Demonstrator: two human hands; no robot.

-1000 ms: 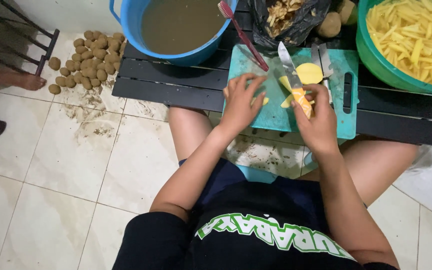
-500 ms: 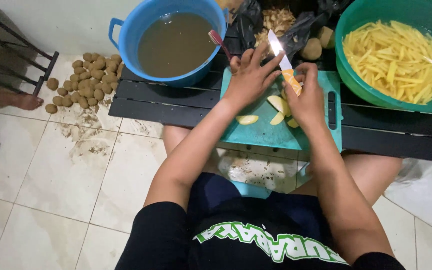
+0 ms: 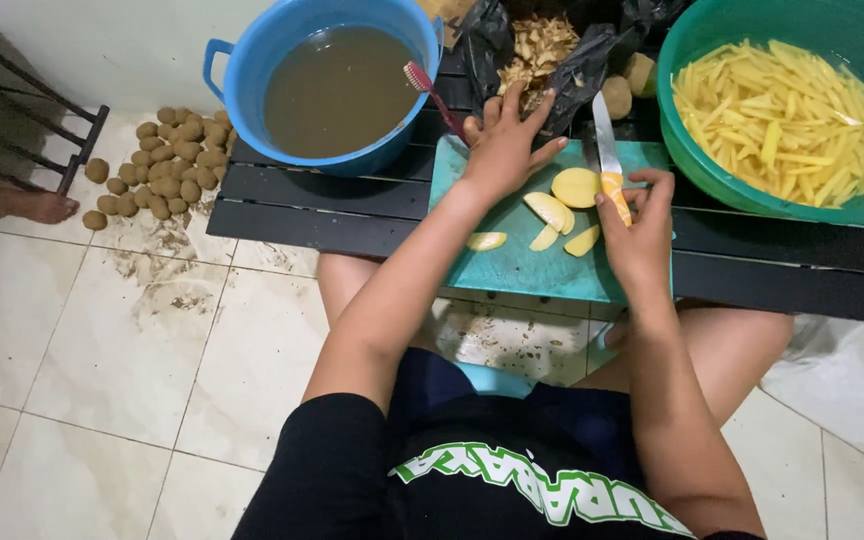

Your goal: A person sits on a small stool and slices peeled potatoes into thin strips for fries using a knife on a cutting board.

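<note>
A teal cutting board (image 3: 512, 265) lies on a low black slatted table (image 3: 282, 205) over my knees. On it are a peeled yellow potato piece (image 3: 575, 186) and a few cut slices (image 3: 550, 212), one slice (image 3: 485, 241) lying apart to the left. My right hand (image 3: 638, 235) grips a knife (image 3: 604, 143) by its orange handle, blade pointing away, just right of the potato. My left hand (image 3: 504, 145) rests flat with spread fingers at the board's far left edge and holds nothing.
A blue tub of murky water (image 3: 337, 85) with a red toothbrush (image 3: 430, 92) stands far left. A green basin (image 3: 712, 180) of potato sticks sits at right. A black bag with peels (image 3: 542, 45) lies behind. Unpeeled potatoes (image 3: 157, 165) are piled on the floor; another person's foot (image 3: 42, 207) is at left.
My left hand has come off the potato and moved to the board's far edge with fingers spread. The knife hand stays beside the cut slices. The camera has shifted.
</note>
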